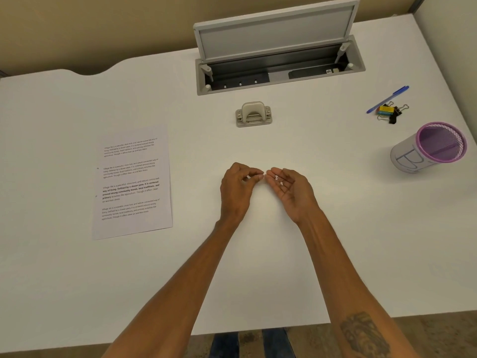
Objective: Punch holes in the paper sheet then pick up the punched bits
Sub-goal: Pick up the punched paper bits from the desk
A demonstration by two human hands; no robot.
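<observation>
On a white desk (pixel 309 254) against a tan wall, the right hand (pixel 289 188) lies cupped, palm up, cradling the punched bits (pixel 278 180). The left hand (pixel 237 189) pinches one bit beside it; the paper sheet (pixel 131 182) lies toward the desk's left edge, the hole punch (pixel 253 114) near the back edge

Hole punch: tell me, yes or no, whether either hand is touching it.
No. The hole punch sits alone farther up the desk, while the left hand and right hand are nearer the person.

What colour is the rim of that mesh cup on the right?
Purple; the cup shows clearly in the head view.
</observation>
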